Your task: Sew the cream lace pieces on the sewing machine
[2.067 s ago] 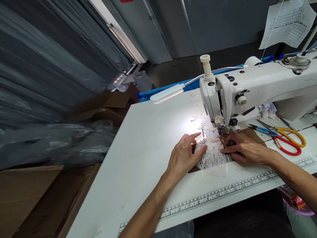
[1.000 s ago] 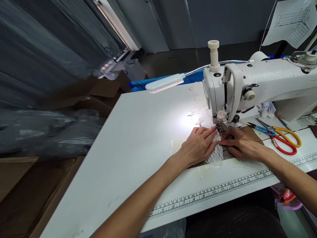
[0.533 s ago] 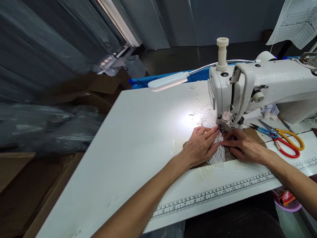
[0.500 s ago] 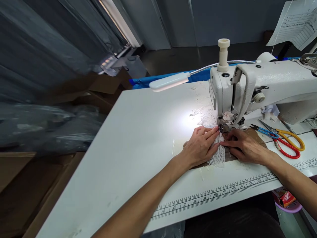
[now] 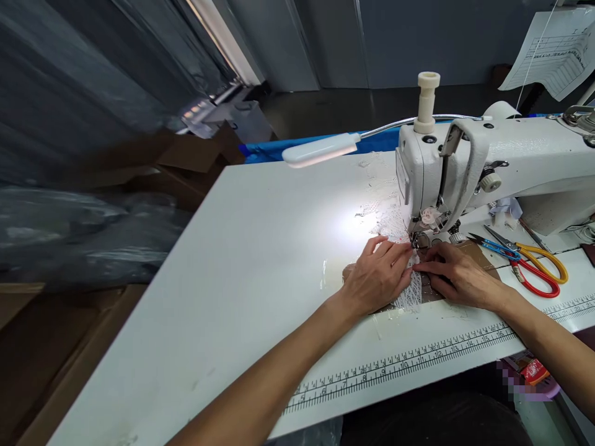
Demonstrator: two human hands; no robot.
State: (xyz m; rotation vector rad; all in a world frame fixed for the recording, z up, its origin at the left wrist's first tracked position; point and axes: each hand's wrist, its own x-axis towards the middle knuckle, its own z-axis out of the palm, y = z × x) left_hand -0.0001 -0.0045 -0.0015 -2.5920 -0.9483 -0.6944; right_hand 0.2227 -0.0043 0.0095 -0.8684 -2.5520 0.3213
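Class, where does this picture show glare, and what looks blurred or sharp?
Head view: glare bleaches the table below the lamp, beyond the left hand; head view: plastic at far left looks smeared, the ruler scale mostly readable.

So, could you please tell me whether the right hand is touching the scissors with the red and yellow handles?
Apart: in the head view, a strip of white tabletop shows between the right hand and the scissors.

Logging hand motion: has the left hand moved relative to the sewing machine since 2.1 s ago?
Yes: the left hand has moved right, toward the needle end of the sewing machine; its fingers are now close beside it.
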